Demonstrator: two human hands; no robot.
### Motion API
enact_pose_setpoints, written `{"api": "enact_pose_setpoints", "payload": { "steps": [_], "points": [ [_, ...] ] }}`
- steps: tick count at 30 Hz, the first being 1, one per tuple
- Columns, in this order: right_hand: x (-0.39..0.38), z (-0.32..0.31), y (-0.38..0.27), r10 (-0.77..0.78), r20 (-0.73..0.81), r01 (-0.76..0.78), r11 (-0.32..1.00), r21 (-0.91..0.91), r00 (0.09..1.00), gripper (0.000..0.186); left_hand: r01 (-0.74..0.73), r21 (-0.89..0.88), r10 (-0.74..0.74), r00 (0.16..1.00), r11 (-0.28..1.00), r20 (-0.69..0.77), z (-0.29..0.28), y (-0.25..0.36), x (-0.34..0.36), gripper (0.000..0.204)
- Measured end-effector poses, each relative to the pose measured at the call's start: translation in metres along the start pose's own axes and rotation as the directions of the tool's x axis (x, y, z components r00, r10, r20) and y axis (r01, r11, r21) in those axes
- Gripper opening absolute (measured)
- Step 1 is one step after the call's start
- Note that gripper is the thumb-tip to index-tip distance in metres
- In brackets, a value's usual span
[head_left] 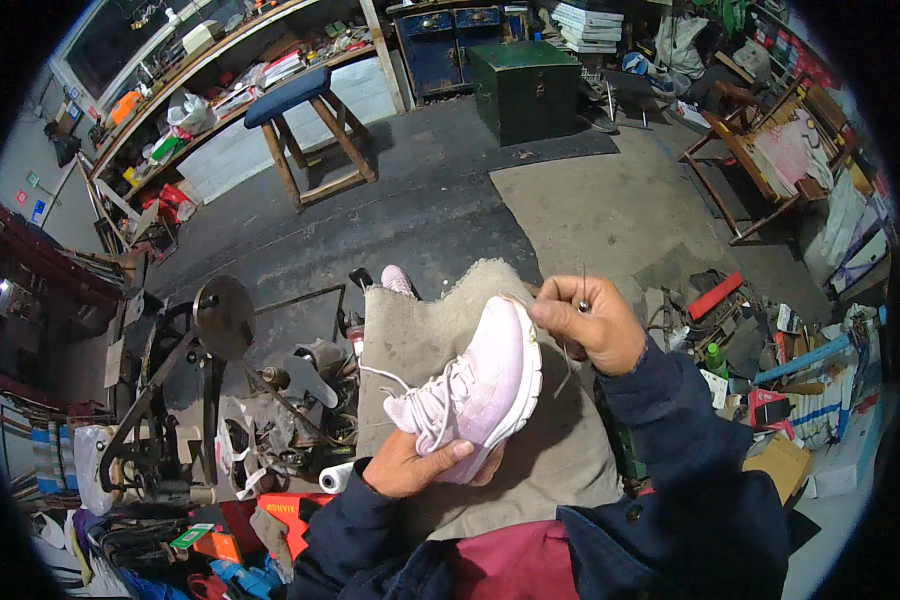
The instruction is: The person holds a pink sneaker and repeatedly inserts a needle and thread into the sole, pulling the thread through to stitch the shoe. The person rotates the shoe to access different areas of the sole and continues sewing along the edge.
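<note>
A pale pink lace-up sneaker [490,385] is tilted over my lap, its toe pointing up and its white sole turned to the right. My left hand [425,465] grips it at the heel end, thumb on the side of the upper. At the toe, the thumb and forefinger of my right hand [590,325] pinch together by the sole's edge; what lies between their tips is too small to tell. An awl [583,290] sticks up from that same hand, its thin metal point upward and its handle mostly hidden. A thin strand hangs below the hand.
A beige cloth apron [560,470] covers my lap. Beyond it another pink shoe [397,280] shows in part. To the left stands a machine with a round wheel [224,318]. Tools and scraps lie on the right, near a red bar [715,296]. A blue-topped stool [288,97] stands farther off.
</note>
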State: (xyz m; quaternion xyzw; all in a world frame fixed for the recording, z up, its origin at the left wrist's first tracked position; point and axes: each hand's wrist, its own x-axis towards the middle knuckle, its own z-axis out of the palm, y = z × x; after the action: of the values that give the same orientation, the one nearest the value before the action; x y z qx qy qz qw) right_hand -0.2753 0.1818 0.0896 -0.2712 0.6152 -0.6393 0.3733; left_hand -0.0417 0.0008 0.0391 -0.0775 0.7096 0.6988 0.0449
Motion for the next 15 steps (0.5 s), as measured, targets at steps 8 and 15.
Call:
{"api": "enact_pose_setpoints", "payload": {
  "steps": [8,15],
  "points": [
    [-0.031,0.03,0.023,0.052,0.091,-0.056,0.997,0.046,0.994,0.019,-0.062,-0.15,0.043,0.991,0.987,-0.126,0.004,-0.007,0.01,0.059],
    [-0.036,0.037,0.045,0.226,0.082,-0.233,0.967,0.103,0.971,0.02,-0.019,-0.302,-0.03,0.988,0.953,-0.155,0.005,-0.013,0.012,0.057]
  ]
}}
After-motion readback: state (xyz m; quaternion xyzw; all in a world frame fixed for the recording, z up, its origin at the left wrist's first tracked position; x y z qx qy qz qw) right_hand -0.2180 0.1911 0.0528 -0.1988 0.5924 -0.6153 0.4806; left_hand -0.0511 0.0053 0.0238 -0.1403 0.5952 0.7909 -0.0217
